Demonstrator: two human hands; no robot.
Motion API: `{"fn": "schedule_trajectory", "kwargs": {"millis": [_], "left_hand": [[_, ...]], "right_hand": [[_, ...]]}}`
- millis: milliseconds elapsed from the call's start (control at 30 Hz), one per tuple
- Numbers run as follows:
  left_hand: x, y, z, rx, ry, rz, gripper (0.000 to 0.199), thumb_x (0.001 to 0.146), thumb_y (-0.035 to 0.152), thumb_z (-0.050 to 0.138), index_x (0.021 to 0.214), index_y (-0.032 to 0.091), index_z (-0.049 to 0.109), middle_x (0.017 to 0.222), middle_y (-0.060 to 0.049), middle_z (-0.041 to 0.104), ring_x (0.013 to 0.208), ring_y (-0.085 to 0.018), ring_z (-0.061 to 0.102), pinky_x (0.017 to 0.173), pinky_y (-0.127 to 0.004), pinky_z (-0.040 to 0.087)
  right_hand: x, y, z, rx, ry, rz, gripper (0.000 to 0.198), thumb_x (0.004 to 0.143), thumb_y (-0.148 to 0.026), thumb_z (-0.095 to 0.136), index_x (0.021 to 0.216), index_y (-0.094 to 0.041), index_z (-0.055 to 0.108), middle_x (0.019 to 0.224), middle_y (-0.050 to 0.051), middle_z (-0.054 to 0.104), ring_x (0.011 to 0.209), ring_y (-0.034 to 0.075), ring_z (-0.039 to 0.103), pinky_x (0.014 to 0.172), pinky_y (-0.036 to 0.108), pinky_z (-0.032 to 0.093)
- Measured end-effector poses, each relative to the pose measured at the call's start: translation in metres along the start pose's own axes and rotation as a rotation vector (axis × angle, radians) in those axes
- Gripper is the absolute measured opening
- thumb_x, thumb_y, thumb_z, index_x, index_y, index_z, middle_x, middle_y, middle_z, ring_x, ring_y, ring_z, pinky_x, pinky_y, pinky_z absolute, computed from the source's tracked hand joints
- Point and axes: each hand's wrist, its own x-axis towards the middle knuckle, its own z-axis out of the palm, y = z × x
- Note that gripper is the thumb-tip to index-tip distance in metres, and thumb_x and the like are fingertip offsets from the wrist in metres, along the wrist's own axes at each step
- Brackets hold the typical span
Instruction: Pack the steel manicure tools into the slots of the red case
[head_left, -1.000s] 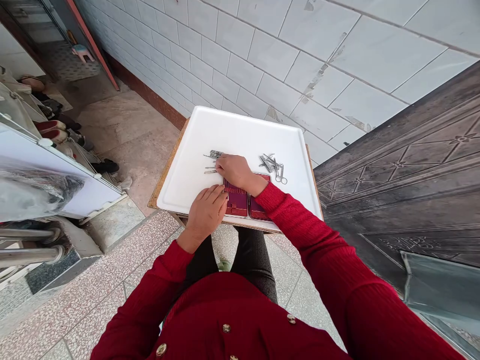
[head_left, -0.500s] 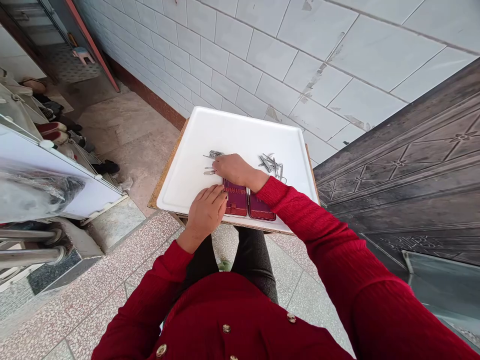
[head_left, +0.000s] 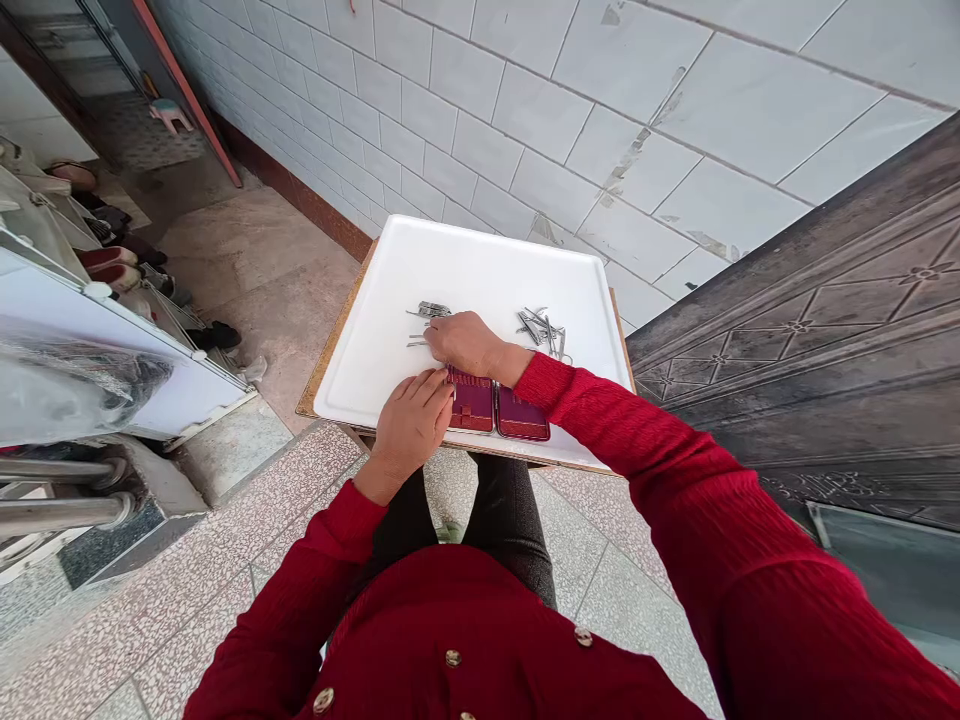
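A dark red manicure case (head_left: 472, 412) lies unfolded at the near side of a white tray (head_left: 360, 370), purple inside with a row of small loops. My left hand (head_left: 412, 415) rests at its left edge, fingers stretched out and touching it. Over the case's far left corner reaches my right hand (head_left: 461, 340), fingers bent and closed together at some thin metal tools (head_left: 416, 340). Whatever is between those fingertips is hidden. Just beyond them lies a nail clipper (head_left: 431, 309). To the right sits a loose pile of metal manicure tools (head_left: 544, 330), including scissors handles.
The tray sits on a wooden board (head_left: 330, 350) close to a tiled wall (head_left: 480, 120). A carved dark panel (head_left: 795, 330) stands at the right. Shelves with shoes (head_left: 112, 265) are at the left, and a small stool (head_left: 171, 115) is farther back.
My right hand has shifted slightly toward me, and the thin tools by its fingertips show at a different angle. My left hand stays at the case's edge.
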Motion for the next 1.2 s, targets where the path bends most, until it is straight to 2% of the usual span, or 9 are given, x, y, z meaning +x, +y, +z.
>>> {"fn": "schedule_trajectory", "kwargs": {"millis": [167,500,633,1033,1200], "left_hand": [[0.000,0.000,0.000,0.007,0.014,0.002,0.028,0.106,0.019,0.051,0.120,0.016,0.075,0.135,-0.013,0.076,0.126,-0.029,0.072,0.109,-0.048,0.058],[-0.001,-0.001,0.002,0.002,0.062,0.041,0.026,0.105,0.017,0.053,0.118,0.015,0.076,0.132,-0.014,0.077,0.121,-0.028,0.075,0.105,-0.046,0.061],[-0.001,-0.001,0.002,0.007,0.068,0.051,0.027,0.104,0.015,0.053,0.117,0.015,0.076,0.131,-0.015,0.077,0.121,-0.028,0.075,0.105,-0.046,0.061],[-0.002,-0.002,0.004,-0.026,0.029,0.015,0.028,0.104,0.016,0.051,0.120,0.017,0.075,0.134,-0.014,0.076,0.124,-0.028,0.073,0.107,-0.048,0.059],[-0.003,-0.001,0.003,-0.010,0.050,0.045,0.028,0.104,0.016,0.051,0.118,0.014,0.075,0.132,-0.016,0.076,0.124,-0.028,0.073,0.106,-0.047,0.060]], "right_hand": [[0.002,0.002,0.003,-0.006,0.017,0.006,0.026,0.102,-0.012,0.048,0.108,-0.008,0.073,0.104,0.018,0.075,0.087,0.027,0.067,0.066,0.034,0.035],[0.014,0.003,0.007,-0.020,0.034,-0.053,0.026,0.103,-0.010,0.047,0.109,-0.005,0.072,0.106,0.021,0.074,0.095,0.030,0.068,0.073,0.036,0.038],[0.023,0.004,0.007,-0.002,0.032,-0.018,0.024,0.103,-0.013,0.051,0.113,-0.005,0.071,0.109,0.022,0.073,0.099,0.031,0.069,0.074,0.036,0.039],[0.043,0.002,-0.003,0.035,0.030,0.072,0.028,0.105,-0.018,0.048,0.118,-0.008,0.071,0.117,0.020,0.073,0.103,0.031,0.069,0.073,0.035,0.039],[0.029,-0.006,-0.014,0.051,-0.020,0.022,0.029,0.106,-0.016,0.047,0.108,-0.010,0.075,0.114,0.018,0.075,0.102,0.028,0.070,0.076,0.035,0.042]]}}
